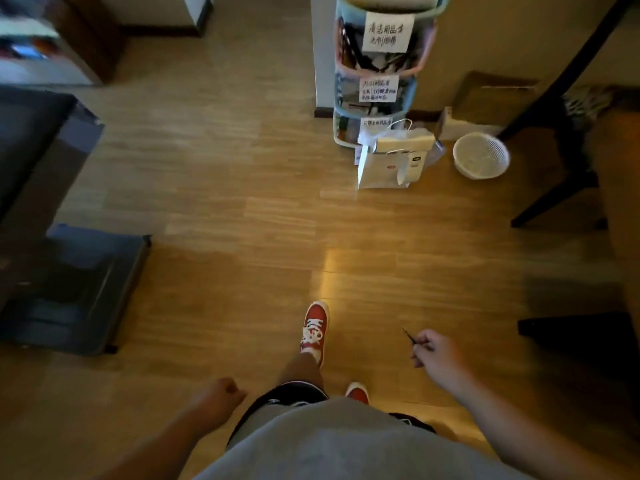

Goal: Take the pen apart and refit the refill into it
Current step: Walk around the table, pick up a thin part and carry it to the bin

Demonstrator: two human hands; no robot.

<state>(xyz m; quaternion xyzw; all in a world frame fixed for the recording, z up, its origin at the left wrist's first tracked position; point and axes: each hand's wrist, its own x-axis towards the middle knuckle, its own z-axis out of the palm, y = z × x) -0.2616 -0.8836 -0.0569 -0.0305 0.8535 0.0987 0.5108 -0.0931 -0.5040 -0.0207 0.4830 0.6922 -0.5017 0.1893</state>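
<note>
I am standing on a wooden floor and looking down at my legs and red shoes. My right hand [438, 351] hangs at the lower right and pinches a thin dark rod, the pen refill [408, 335], whose tip sticks up and to the left from my fingers. My left hand [221, 396] is at the lower left, curled into a loose fist; nothing shows in it. No pen barrel or other pen part is in view.
A stacked basket rack with paper labels [379, 64] stands ahead, with paper bags [391, 161] and a white colander [481, 155] on the floor beside it. A dark chair [561, 140] is at the right. Dark furniture [52, 265] fills the left.
</note>
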